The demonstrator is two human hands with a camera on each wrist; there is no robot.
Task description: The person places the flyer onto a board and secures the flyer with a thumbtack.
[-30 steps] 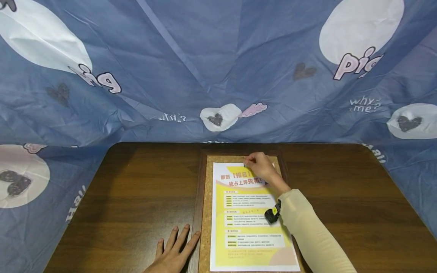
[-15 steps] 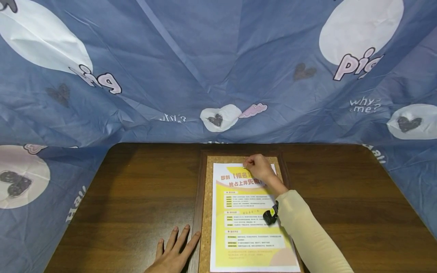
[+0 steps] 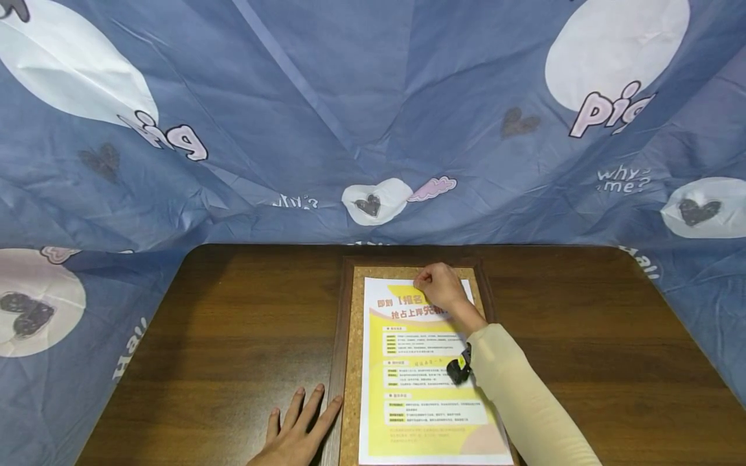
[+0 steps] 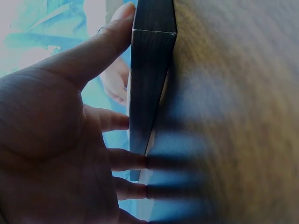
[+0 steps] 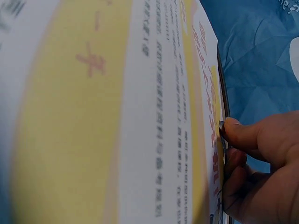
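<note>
A yellow and white poster (image 3: 428, 446) lies on a cork board (image 3: 354, 375) with a dark wooden frame (image 3: 333, 388). At the poster's top edge, my right hand (image 3: 441, 286) pinches a small pushpin (image 5: 221, 125) between thumb and fingers, right against the paper. Most of the pin is hidden by the fingertips. My left hand (image 3: 294, 432) rests with spread fingers beside the board's left edge. In the left wrist view, its thumb (image 4: 122, 13) lies along the frame's side and other fingertips reach down to the tabletop.
The board sits on a brown wooden table (image 3: 245, 323) with rounded far corners. Behind the table hangs a blue printed cloth (image 3: 373, 97). A black wrist camera (image 3: 458, 371) on the right sleeve (image 3: 519, 388) hangs over the poster.
My right hand and forearm have shifted slightly left at the poster's top. The small pin tip that showed under the fingers is now covered in the head view. My left hand stays still.
</note>
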